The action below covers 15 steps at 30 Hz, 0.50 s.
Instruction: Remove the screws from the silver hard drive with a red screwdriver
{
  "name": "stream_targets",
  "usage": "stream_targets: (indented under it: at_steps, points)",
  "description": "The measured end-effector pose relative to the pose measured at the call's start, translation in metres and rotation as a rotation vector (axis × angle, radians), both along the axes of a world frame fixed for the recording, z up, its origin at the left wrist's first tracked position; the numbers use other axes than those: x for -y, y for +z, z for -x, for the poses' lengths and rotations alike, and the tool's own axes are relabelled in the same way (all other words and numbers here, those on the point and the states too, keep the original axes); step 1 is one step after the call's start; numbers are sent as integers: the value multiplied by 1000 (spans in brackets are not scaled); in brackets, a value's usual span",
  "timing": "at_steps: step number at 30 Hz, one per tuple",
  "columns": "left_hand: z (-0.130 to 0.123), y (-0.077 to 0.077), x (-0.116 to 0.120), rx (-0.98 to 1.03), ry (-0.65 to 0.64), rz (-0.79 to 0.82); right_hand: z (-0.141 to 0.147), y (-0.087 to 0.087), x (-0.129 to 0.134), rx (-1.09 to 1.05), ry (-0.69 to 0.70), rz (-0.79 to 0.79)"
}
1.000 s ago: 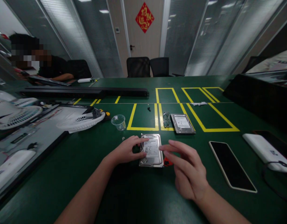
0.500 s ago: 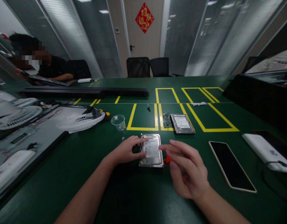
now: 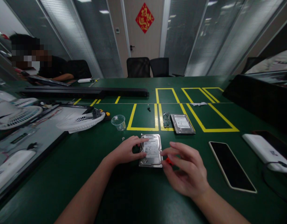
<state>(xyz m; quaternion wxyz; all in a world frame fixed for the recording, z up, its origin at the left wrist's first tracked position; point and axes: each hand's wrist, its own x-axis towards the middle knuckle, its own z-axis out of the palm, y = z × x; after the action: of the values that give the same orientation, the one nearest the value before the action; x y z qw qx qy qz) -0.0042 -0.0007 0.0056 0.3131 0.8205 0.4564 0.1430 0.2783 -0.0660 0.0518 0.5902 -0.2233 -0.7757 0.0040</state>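
Note:
A silver hard drive [image 3: 155,158] with a white label lies face up on the green table in front of me. My left hand [image 3: 127,151] steadies it from the left, thumb and index finger spread over its label. On the drive's right, my right hand [image 3: 186,169] has its thumb and fingers curled around a small red object [image 3: 169,160]. Most of that object is hidden, so its kind cannot be made out. The right index fingertip is at the drive's right edge.
A second hard drive [image 3: 182,123] lies beyond, beside a clear bag [image 3: 166,119]. Tiny screws [image 3: 123,138] sit near a clear plastic cup [image 3: 119,123]. A phone [image 3: 232,166] is at right, a white fan cover [image 3: 81,122] at left. A person [image 3: 56,67] sits far left.
My right thumb has moved left and up toward the drive's edge, and the fingers have closed in around the red object. The left hand and the drive stay in place.

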Motion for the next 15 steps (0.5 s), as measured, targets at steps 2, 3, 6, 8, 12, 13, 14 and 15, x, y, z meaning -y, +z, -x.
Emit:
stream_targets:
  at_steps: [2, 3, 6, 8, 12, 13, 14, 15]
  points:
    - [-1, 1, 0, -2, 2, 10, -1, 0, 0, 4, -8, -12]
    - [-1, 2, 0, -3, 2, 14, -1, -1, 0, 9, -6, -18]
    - [-2, 3, 1, -1, 0, 9, -2, 0, 2, 5, 7, -29]
    - [-2, 3, 1, 3, -3, 0, -2, 1, 2, 12, 8, -36]
    - [0, 1, 0, 1, -7, -6, -3, 5, 0, 30, 4, -62]
    - [0, 1, 0, -1, -7, -7, -3, 6, -1, 31, 11, -62]
    - [0, 1, 0, -3, -7, -7, -3, 8, -1, 35, 21, -59]
    - [0, 1, 0, -5, -6, -7, -3, 10, -2, 42, 37, -56]
